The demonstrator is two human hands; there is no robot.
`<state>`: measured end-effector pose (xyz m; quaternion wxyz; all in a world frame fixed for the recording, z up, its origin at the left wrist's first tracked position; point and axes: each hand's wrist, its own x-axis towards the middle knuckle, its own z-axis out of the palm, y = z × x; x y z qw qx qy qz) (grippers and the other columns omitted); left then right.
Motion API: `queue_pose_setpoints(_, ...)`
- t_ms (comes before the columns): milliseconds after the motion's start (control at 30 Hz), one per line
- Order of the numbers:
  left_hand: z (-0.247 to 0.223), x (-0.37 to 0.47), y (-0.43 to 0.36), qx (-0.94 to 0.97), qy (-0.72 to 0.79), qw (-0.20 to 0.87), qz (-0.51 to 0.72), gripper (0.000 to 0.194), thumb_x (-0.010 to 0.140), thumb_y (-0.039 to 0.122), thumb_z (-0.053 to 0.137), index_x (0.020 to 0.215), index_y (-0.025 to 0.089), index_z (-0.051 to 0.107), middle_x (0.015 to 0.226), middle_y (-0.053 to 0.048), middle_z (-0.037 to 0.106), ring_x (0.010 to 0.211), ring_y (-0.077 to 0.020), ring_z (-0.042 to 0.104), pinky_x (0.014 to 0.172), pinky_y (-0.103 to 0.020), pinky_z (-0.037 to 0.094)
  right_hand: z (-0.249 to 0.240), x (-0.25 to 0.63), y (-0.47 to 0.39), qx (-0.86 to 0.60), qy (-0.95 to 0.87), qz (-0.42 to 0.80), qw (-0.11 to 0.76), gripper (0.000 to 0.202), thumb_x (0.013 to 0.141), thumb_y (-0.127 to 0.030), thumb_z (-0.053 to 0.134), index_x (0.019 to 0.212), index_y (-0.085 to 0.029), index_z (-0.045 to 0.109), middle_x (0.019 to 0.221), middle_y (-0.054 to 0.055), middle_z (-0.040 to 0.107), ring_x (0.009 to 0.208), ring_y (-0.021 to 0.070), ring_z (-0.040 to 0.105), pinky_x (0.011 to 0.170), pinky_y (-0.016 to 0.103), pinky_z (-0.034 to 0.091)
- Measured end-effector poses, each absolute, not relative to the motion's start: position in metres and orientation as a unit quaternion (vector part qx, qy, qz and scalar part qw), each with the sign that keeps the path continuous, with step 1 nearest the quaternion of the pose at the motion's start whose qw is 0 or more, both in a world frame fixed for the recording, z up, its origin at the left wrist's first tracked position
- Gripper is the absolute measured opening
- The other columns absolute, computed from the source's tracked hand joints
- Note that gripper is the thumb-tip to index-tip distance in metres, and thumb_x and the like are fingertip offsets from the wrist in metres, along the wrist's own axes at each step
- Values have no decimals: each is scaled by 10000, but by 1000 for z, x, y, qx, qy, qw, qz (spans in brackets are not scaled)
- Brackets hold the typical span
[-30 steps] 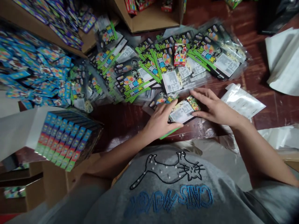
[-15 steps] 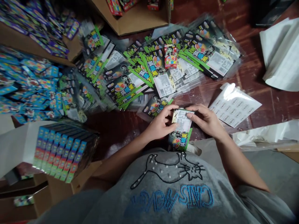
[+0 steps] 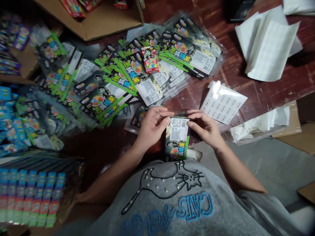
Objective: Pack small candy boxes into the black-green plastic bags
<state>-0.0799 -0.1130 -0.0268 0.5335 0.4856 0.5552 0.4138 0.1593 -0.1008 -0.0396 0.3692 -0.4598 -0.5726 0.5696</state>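
Observation:
In front of my grey shirt, both hands hold a black and green printed candy bag with a white barcode label. My left hand pinches its upper left side. At the upper right, my right hand has its thumb on the label's edge and its fingers behind. Clear film shows along the top between the fingertips. Beyond the hands lies a spread pile of similar candy bags in clear plastic. On that pile rests a small red candy box.
A sheet of oval stickers lies to the right, with white papers behind it. An open cardboard carton stands at the back. Blue boxes and a row of striped display boxes are at the left.
The camera view has shifted, so most things appear further left. The candy bag now lies flatter and straighter, and my hands have moved apart along its upper edge.

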Motion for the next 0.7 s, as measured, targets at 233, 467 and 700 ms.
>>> queue_pose_setpoints(233,-10,-76,-102,543,560,534,327,218,953,407,727,983,202,792,1076,-72,840,996,-196,776,936,-350,617,-24,171,-94,-458,-599,570,327,229,933,-482,807,1071,-300,815,1150,46,820,1095,225,757,1054,469,611)
queue_pose_setpoints(467,1,-59,-88,508,579,550,324,158,872,332,756,876,175,779,875,-38,823,773,-152,740,721,-271,580,-18,173,-83,-526,-353,716,292,342,720,-489,974,872,-230,810,842,-5,790,695,122,675,660,261,576)
queue_pose_setpoints(700,-11,-62,-95,530,508,608,302,242,859,403,832,990,200,812,1017,-67,845,897,-186,788,831,-325,650,-14,197,-93,-490,-475,676,276,256,860,-520,871,905,-269,852,989,27,836,881,177,757,837,344,627)
